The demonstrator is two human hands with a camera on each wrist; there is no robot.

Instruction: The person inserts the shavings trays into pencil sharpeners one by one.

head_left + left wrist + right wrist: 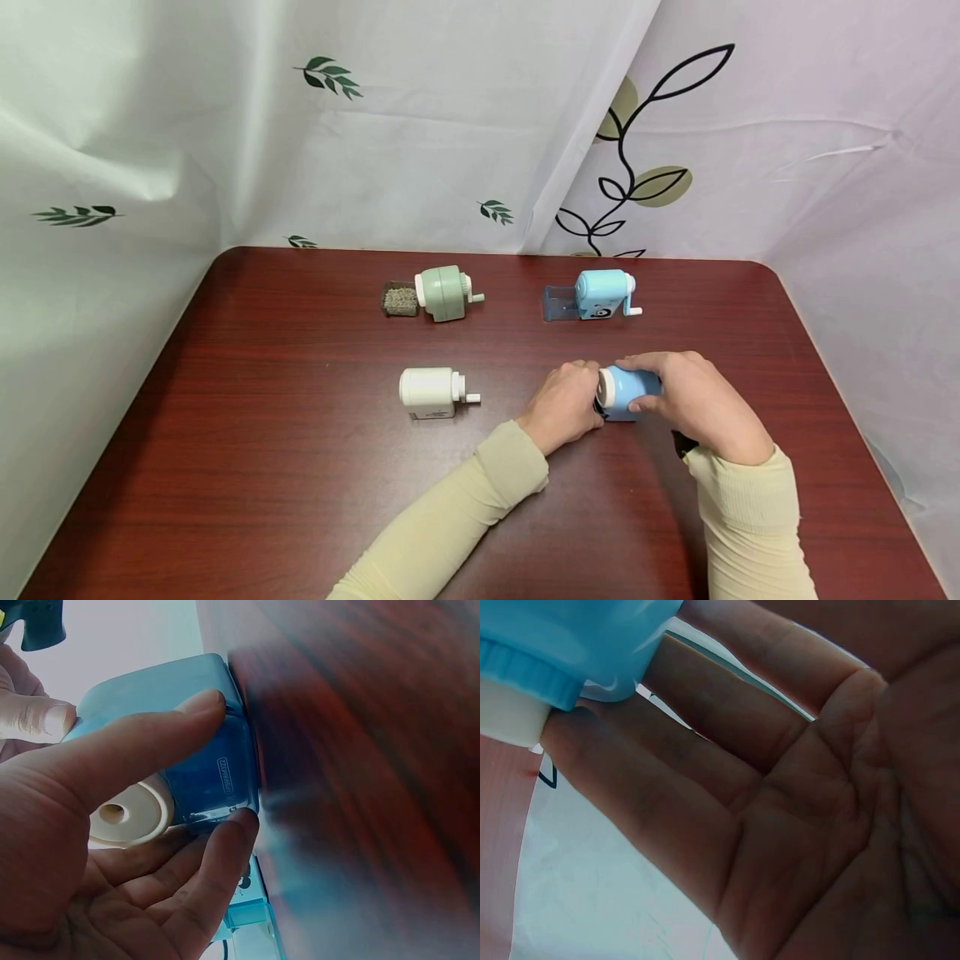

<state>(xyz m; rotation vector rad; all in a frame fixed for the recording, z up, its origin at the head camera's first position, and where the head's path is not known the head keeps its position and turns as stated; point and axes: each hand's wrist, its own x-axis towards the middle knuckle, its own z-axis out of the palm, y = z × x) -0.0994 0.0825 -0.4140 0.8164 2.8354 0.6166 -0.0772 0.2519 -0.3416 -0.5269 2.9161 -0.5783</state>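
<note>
A blue crank pencil sharpener (625, 390) stands on the table between both hands. My right hand (701, 400) grips its body from above and the right, thumb on the near side and fingers on the far side. My left hand (567, 404) is at its left face. Seen from the left wrist, the left thumb and fingers pinch the translucent blue shavings drawer (206, 769), below the cream dial (129, 814) with its pencil hole. The drawer appears in the body. Right-hand fingers touch the sharpener's blue underside (577, 637) in the right wrist view; its crank is hidden.
Behind stands a light-blue sharpener (600, 293) with its clear drawer (561, 303) pulled out. A green sharpener (444, 293) at back left has an open drawer (400, 299) holding shavings. A cream sharpener (427, 392) is left of the hands. White curtains (420, 150) border the table (247, 467).
</note>
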